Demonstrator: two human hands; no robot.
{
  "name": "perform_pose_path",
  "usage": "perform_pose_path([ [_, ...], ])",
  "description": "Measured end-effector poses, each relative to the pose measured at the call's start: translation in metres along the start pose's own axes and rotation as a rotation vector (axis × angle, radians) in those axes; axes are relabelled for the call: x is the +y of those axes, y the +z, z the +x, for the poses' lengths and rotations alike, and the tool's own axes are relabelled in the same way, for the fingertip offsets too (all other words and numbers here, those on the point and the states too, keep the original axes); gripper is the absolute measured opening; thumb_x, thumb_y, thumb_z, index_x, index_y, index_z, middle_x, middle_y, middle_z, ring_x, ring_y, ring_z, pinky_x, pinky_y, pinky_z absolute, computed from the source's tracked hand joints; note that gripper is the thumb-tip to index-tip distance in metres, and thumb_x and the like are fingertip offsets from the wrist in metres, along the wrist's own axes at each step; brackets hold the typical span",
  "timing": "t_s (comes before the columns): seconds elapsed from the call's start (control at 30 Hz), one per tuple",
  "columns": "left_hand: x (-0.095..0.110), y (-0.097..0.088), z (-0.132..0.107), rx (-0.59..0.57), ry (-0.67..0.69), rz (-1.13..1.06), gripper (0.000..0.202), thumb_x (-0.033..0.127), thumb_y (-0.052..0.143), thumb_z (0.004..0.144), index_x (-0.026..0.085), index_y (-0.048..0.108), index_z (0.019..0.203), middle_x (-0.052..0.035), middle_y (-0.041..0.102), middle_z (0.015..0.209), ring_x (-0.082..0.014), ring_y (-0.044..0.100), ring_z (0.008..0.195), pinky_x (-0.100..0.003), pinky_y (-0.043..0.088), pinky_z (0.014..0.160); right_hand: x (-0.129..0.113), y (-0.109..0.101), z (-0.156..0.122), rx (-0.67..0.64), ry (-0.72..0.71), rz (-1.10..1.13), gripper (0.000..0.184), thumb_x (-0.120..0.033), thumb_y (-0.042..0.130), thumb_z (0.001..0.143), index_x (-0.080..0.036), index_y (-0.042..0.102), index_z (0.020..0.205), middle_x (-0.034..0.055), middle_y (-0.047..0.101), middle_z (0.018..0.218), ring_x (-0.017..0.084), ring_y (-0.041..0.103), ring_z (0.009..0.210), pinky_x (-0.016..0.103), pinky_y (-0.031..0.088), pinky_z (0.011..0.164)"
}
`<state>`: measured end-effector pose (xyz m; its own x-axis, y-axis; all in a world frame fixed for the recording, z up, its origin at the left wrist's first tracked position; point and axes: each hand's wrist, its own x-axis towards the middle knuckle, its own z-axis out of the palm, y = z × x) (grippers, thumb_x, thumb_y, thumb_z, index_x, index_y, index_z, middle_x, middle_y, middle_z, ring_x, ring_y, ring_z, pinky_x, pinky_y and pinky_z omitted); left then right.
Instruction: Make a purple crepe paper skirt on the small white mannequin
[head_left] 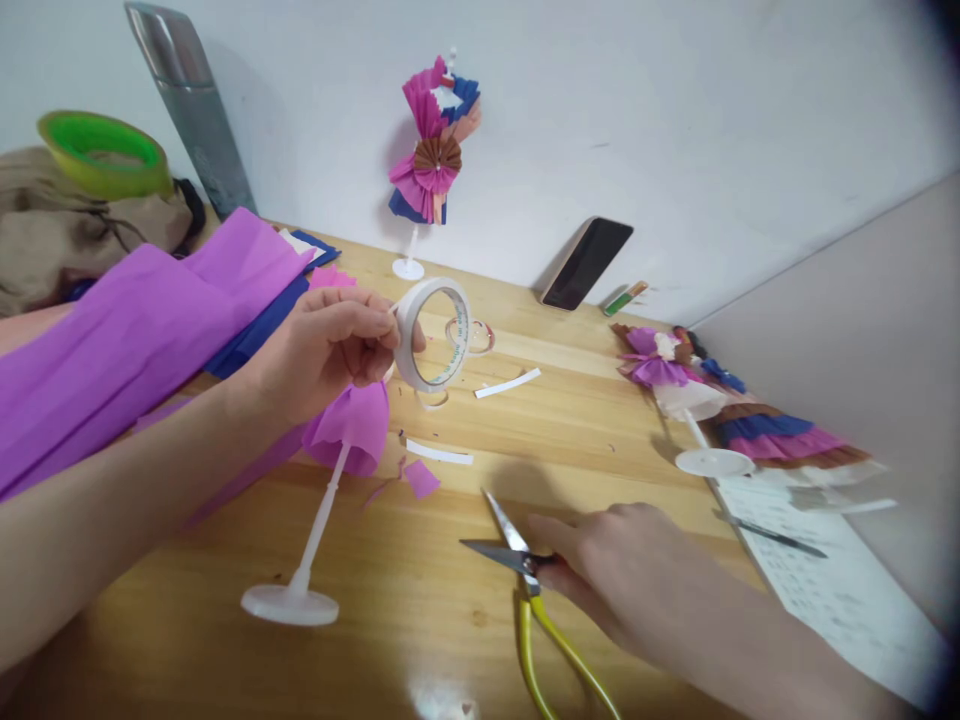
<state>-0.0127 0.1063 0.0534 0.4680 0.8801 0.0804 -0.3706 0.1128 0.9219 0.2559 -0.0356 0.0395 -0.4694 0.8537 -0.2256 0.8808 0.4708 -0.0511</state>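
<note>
Raised over the table, my left hand (341, 335) pinches a roll of white tape (403, 345) at its left edge; the ring faces right and printing shows inside its core. My right hand (611, 560) has thumb and forefinger closed at the pivot of the scissors (532, 580), whose yellow handles point toward me and whose blades stand apart. Below my left hand, a white doll stand (300, 590) carries a purple crepe paper skirt (352, 430); the hand and tape hide what is above it. White strips (439, 453) and a purple scrap (421, 479) lie nearby.
Purple crepe paper (165, 340) covers the left side. A paper-dressed figure (435, 165) stands at the back wall beside a leaning phone (589, 262). More dressed figures (660, 365), a pen (780, 538) and a written sheet (825, 590) are right. A grey bottle (199, 120) stands back left.
</note>
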Motion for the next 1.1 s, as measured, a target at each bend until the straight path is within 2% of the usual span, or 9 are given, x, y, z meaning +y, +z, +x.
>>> perform_pose_path([
  [0.13, -0.001, 0.001, 0.001, 0.025, 0.007, 0.018, 0.013, 0.015, 0.06, 0.064, 0.014, 0.066, 0.053, -0.004, 0.07, 0.064, -0.0085, 0.048, 0.043, -0.023, 0.027, 0.041, -0.013, 0.001, 0.025, -0.037, -0.16, -0.046, 0.025, -0.013, 0.051, 0.093, -0.018, 0.058, 0.069, 0.0005, 0.059, 0.051, 0.012, 0.048, 0.039, 0.03, 0.021, 0.046],
  [0.3, -0.001, 0.002, 0.003, 0.043, 0.026, 0.014, 0.012, 0.016, 0.06, 0.062, 0.016, 0.065, 0.051, -0.002, 0.066, 0.058, -0.0079, 0.047, 0.04, -0.022, 0.028, 0.039, -0.02, -0.001, 0.027, -0.099, -0.332, -0.106, 0.028, -0.008, 0.051, 0.091, -0.018, 0.057, 0.065, 0.0005, 0.057, 0.052, 0.011, 0.045, 0.038, 0.03, 0.02, 0.044],
  [0.5, 0.0, 0.002, 0.004, 0.036, 0.022, 0.038, 0.014, 0.017, 0.058, 0.063, 0.015, 0.062, 0.05, -0.0039, 0.069, 0.063, -0.0073, 0.048, 0.042, -0.02, 0.03, 0.04, -0.025, -0.001, 0.047, -0.022, -0.163, 0.069, 0.008, -0.021, 0.061, 0.088, -0.017, 0.066, 0.084, 0.0018, 0.064, 0.064, 0.015, 0.059, 0.051, 0.026, 0.033, 0.048],
  [0.53, -0.001, 0.002, 0.004, 0.031, 0.02, 0.044, 0.014, 0.017, 0.058, 0.064, 0.015, 0.062, 0.05, -0.0036, 0.069, 0.063, -0.0072, 0.048, 0.041, -0.02, 0.03, 0.04, -0.026, -0.001, 0.056, 0.025, -0.137, 0.124, 0.011, -0.025, 0.064, 0.087, -0.017, 0.067, 0.093, 0.0035, 0.067, 0.073, 0.017, 0.063, 0.059, 0.026, 0.037, 0.052],
  [0.63, -0.002, 0.003, 0.003, 0.027, 0.007, 0.047, 0.014, 0.017, 0.058, 0.063, 0.015, 0.063, 0.05, -0.0026, 0.069, 0.062, -0.0071, 0.048, 0.04, -0.02, 0.03, 0.039, -0.027, 0.006, 0.084, 0.116, -0.065, 0.217, 0.043, -0.03, 0.073, 0.081, -0.011, 0.061, 0.117, 0.014, 0.067, 0.106, 0.025, 0.067, 0.085, 0.031, 0.048, 0.067],
  [0.7, -0.002, 0.003, 0.003, 0.034, -0.005, 0.037, 0.014, 0.016, 0.058, 0.063, 0.015, 0.064, 0.05, -0.0032, 0.07, 0.062, -0.0074, 0.047, 0.039, -0.021, 0.029, 0.038, -0.026, 0.014, 0.097, 0.117, -0.079, 0.28, 0.035, -0.025, 0.071, 0.082, -0.011, 0.062, 0.112, 0.0133, 0.065, 0.106, 0.024, 0.066, 0.087, 0.031, 0.048, 0.07],
  [0.77, -0.002, 0.003, 0.003, 0.034, -0.004, 0.022, 0.014, 0.016, 0.058, 0.062, 0.015, 0.064, 0.05, -0.0041, 0.07, 0.062, -0.0076, 0.047, 0.038, -0.021, 0.028, 0.037, -0.023, 0.022, 0.105, 0.13, -0.135, 0.339, 0.011, -0.015, 0.062, 0.087, -0.013, 0.064, 0.097, 0.0094, 0.065, 0.098, 0.02, 0.064, 0.085, 0.029, 0.047, 0.071],
  [0.87, -0.002, 0.003, 0.004, 0.029, 0.01, 0.015, 0.013, 0.016, 0.058, 0.061, 0.015, 0.064, 0.05, -0.0038, 0.07, 0.061, -0.0075, 0.046, 0.038, -0.021, 0.028, 0.036, -0.019, 0.03, 0.107, 0.171, -0.223, 0.371, 0.017, -0.006, 0.051, 0.09, -0.014, 0.062, 0.08, 0.0062, 0.062, 0.087, 0.017, 0.061, 0.078, 0.026, 0.045, 0.068],
  [1.1, -0.004, 0.002, 0.004, 0.017, 0.016, 0.014, 0.013, 0.015, 0.058, 0.063, 0.014, 0.063, 0.051, -0.0052, 0.069, 0.063, -0.0072, 0.047, 0.039, -0.021, 0.029, 0.037, -0.027, 0.019, 0.115, 0.107, -0.431, 0.438, 0.014, -0.009, 0.052, 0.092, -0.016, 0.064, 0.094, 0.0062, 0.063, 0.093, 0.016, 0.061, 0.082, 0.025, 0.049, 0.073],
])
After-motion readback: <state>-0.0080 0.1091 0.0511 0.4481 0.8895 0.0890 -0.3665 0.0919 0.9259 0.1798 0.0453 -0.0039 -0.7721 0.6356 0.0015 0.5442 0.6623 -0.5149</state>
